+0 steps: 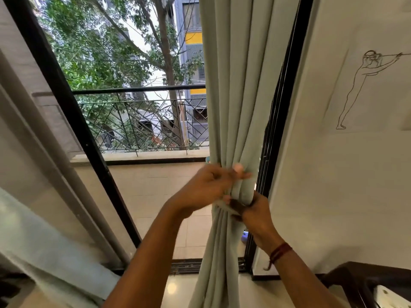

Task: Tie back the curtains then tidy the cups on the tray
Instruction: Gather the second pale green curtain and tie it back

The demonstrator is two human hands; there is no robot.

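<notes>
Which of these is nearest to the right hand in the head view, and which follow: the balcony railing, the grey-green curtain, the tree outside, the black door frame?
1. The curtain, in the middle: the right hand grips its gathered folds.
2. The black door frame, just to the right of that hand.
3. The balcony railing, outside, across the balcony floor, to the left.
4. The tree, beyond the railing, upper left.

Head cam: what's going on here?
A person is bunching the pale green curtain beside the black door frame. The left hand grips the gathered folds. Just below it, the right hand wraps around the bundle, apparently with a fabric tie under its thumb. The tie doesn't look fastened yet.
</notes>
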